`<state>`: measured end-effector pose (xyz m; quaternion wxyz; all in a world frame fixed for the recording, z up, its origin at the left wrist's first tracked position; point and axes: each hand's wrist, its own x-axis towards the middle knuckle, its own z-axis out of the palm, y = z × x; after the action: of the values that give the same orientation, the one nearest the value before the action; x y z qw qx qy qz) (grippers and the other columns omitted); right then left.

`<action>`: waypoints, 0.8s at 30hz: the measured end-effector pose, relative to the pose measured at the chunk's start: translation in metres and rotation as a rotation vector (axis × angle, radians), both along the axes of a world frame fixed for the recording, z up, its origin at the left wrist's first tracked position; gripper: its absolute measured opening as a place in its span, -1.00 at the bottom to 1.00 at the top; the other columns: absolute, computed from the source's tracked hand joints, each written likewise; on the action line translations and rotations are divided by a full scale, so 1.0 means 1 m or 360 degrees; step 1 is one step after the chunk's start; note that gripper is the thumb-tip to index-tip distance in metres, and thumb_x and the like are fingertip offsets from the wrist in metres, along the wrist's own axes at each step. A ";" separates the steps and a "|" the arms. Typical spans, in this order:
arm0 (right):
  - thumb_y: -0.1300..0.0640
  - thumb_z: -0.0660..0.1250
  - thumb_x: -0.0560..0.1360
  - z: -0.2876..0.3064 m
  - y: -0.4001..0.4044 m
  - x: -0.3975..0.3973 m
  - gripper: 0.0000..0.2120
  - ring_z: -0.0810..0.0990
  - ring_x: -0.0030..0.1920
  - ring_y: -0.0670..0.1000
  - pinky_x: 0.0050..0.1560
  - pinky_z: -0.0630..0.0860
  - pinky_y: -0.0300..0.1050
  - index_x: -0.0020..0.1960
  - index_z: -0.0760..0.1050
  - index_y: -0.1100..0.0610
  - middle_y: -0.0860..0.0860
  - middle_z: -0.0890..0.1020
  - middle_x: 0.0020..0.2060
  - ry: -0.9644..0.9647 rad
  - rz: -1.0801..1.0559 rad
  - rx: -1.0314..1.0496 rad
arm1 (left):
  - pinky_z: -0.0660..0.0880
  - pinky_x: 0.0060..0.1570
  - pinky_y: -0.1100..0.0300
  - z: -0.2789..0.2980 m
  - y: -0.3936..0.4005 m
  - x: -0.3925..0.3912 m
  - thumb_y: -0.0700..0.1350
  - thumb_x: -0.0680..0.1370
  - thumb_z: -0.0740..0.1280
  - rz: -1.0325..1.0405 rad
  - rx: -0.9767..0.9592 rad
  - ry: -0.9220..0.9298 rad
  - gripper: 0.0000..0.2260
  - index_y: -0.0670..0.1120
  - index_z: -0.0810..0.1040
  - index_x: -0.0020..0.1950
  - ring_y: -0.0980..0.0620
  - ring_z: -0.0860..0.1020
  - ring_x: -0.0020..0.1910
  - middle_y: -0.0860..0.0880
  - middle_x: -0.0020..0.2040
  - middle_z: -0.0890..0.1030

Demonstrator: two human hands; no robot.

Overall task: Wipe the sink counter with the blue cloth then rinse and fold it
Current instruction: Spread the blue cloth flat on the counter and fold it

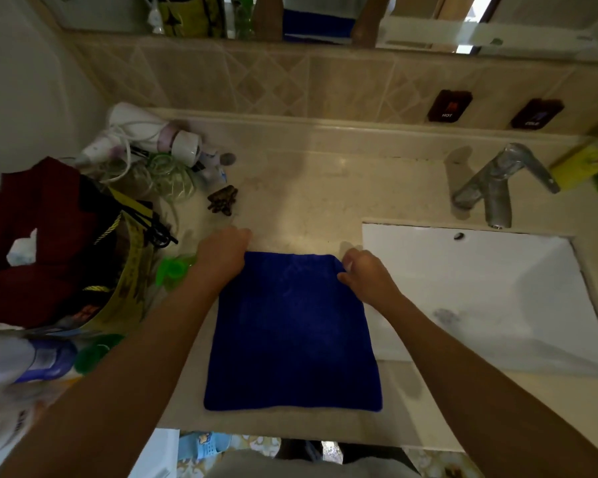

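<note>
The blue cloth [292, 334] lies spread flat as a rectangle on the beige counter [311, 205], just left of the sink [480, 294]. My left hand [223, 255] pinches the cloth's far left corner. My right hand [368, 274] pinches its far right corner. Both hands rest on the counter at the cloth's far edge, and the near edge lies close to the counter's front rim.
A metal faucet [497, 182] stands behind the sink. A white hair dryer [145, 136], a dark hair clip [223, 200], a green cap [170, 269], bags and bottles crowd the counter's left side. A yellow-green item [591, 163] sits at the far right.
</note>
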<state>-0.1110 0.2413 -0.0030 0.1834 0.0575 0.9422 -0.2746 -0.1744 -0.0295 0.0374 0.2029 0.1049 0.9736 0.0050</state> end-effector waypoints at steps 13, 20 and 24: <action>0.26 0.29 0.54 0.000 0.018 -0.017 -0.91 0.52 -0.19 -0.01 -0.26 0.45 -0.21 0.04 0.51 0.21 0.02 0.54 -0.17 -0.0134 -0.0320 -0.0135 | 0.44 -0.21 0.09 -0.022 -0.034 -0.020 -0.15 0.55 0.32 -0.0356 -0.0284 0.0003 -0.91 -0.10 0.46 0.03 -0.09 0.57 -0.05 -0.11 0.04 0.54; 0.31 0.24 0.57 0.002 0.021 -0.022 -0.87 0.55 -0.15 0.02 -0.20 0.44 -0.22 0.04 0.54 0.19 0.05 0.57 -0.13 -0.0121 -0.0263 -0.0103 | 0.33 -0.26 0.10 -0.022 -0.038 -0.023 -0.20 0.55 0.26 -0.0291 -0.0197 0.0054 -0.86 -0.06 0.30 -0.09 -0.11 0.55 -0.07 -0.12 0.00 0.55; 0.29 0.26 0.58 0.007 0.027 -0.025 -0.90 0.53 -0.24 -0.05 -0.34 0.36 -0.33 0.01 0.55 0.20 0.05 0.58 -0.16 -0.0040 -0.0331 -0.0062 | 0.36 -0.25 0.08 -0.015 -0.043 -0.023 -0.26 0.54 0.27 -0.0274 -0.0200 0.0043 -0.95 -0.14 0.43 -0.04 -0.14 0.55 -0.04 -0.16 0.01 0.56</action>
<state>-0.1358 0.2685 0.0042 0.1668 0.1547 0.9233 -0.3095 -0.1977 -0.0725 0.0226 0.1956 0.1753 0.9620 -0.0748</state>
